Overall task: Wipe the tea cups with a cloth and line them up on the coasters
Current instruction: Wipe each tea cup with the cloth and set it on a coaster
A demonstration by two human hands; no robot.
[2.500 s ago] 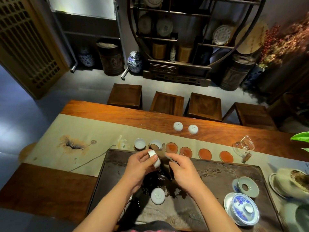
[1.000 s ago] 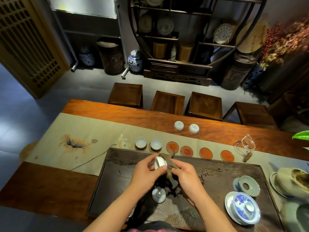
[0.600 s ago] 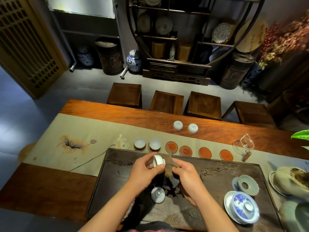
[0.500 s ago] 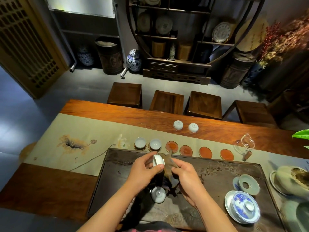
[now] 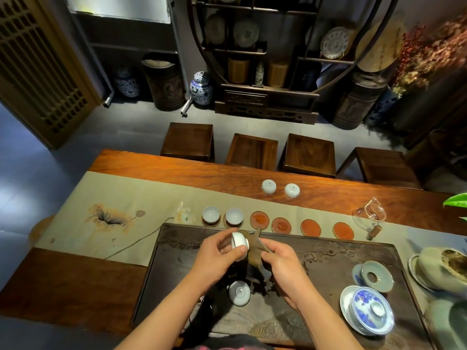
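Observation:
My left hand (image 5: 214, 258) grips a small white tea cup (image 5: 239, 244), tipped on its side above the dark tea tray (image 5: 328, 263). My right hand (image 5: 280, 263) holds a brown cloth (image 5: 254, 251) pressed against that cup. Two white cups (image 5: 211, 214) (image 5: 234, 215) stand upright on the two leftmost coasters. To their right lie several bare orange coasters (image 5: 281, 225) in a row. Another cup (image 5: 239, 293) sits upside down on the tray below my hands. Two more cups (image 5: 268, 186) (image 5: 292, 190) rest upside down on the wooden table farther back.
A blue-and-white lidded gaiwan (image 5: 369, 309) and a pale saucer (image 5: 376, 275) sit at the tray's right end. A glass pitcher (image 5: 370, 213) stands beyond the last coaster. A beige runner (image 5: 113, 198) covers the table. Several wooden stools (image 5: 252, 151) line the far side.
My left hand has turned the cup on its side and lifted it slightly. The cloth in my right hand has come up against the cup. Both cups on the coasters stay put.

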